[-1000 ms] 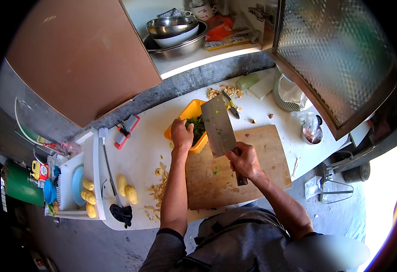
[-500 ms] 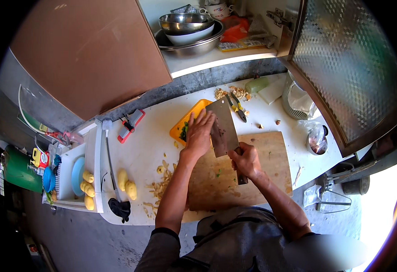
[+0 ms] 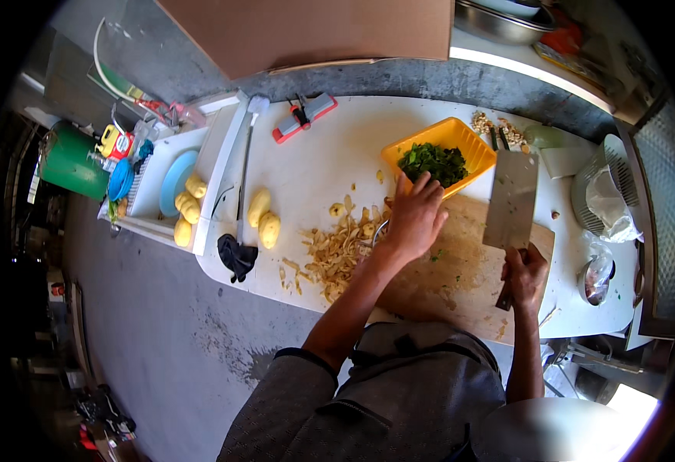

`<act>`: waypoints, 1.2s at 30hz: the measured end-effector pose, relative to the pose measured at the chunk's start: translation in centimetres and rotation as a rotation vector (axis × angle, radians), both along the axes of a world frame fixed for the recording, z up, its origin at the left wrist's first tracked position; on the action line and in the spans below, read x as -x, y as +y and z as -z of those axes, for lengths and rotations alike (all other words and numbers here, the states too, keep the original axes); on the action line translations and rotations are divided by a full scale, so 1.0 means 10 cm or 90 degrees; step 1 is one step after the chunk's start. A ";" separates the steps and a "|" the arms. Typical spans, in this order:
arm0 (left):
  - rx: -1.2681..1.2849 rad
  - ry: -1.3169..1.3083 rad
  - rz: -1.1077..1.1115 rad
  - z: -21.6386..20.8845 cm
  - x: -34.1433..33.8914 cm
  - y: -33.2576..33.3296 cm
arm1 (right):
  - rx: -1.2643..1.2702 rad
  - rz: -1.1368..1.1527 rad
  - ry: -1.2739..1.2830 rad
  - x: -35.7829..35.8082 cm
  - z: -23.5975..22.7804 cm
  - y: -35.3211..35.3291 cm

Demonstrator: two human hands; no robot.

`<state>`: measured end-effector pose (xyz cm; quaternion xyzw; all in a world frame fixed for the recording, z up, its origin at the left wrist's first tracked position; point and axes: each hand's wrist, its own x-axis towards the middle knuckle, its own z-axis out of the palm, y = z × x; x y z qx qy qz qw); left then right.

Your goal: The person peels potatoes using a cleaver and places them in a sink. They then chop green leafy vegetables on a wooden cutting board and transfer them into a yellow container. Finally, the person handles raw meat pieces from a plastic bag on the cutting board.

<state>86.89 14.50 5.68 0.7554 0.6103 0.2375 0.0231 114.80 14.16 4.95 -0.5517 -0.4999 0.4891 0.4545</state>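
My right hand [image 3: 525, 276] is closed round the dark handle of a cleaver [image 3: 513, 196]. The broad blade stands raised over the right part of the wooden cutting board [image 3: 407, 292], with small bits stuck to it. My left hand [image 3: 416, 218] is open, fingers stretched out, at the near edge of a yellow plastic basket [image 3: 476, 132]. Whether the fingertips touch the basket I cannot tell. Chopped leafy greens [image 3: 433, 163] lie in the basket. Scraps of green dot the board. A heap of potato peelings [image 3: 336, 258] lies left of the board, partly behind my left forearm.
Two peeled potatoes [image 3: 268, 229] and a black cloth [image 3: 237, 257] lie on the white table at left. Further left, a sink holds a blue basin [image 3: 175, 181] and more potatoes [image 3: 186, 206]. A red-grey tool [image 3: 306, 117] lies behind. A slatted bin [image 3: 590, 192] stands at right.
The view has swung left. The cleaver and right hand have moved away from the left hand, to the right. My left hand has left the blade's side and come to the basket's near edge.
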 end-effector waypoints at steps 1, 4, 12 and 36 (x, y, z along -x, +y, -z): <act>-0.016 -0.042 0.001 0.08 -0.02 -0.18 | 0.003 -0.007 -0.008 -0.13 0.16 -0.07; -0.064 -0.177 0.009 0.18 -0.04 -0.64 | 0.073 0.027 -0.054 -0.36 0.39 -0.28; -0.169 -0.296 -0.223 0.94 0.54 -1.46 | 0.159 0.107 -0.027 -1.16 1.16 -0.80; 0.362 -0.874 -0.321 0.62 -0.91 0.86 | 0.060 -0.090 -0.519 -2.96 0.87 -0.14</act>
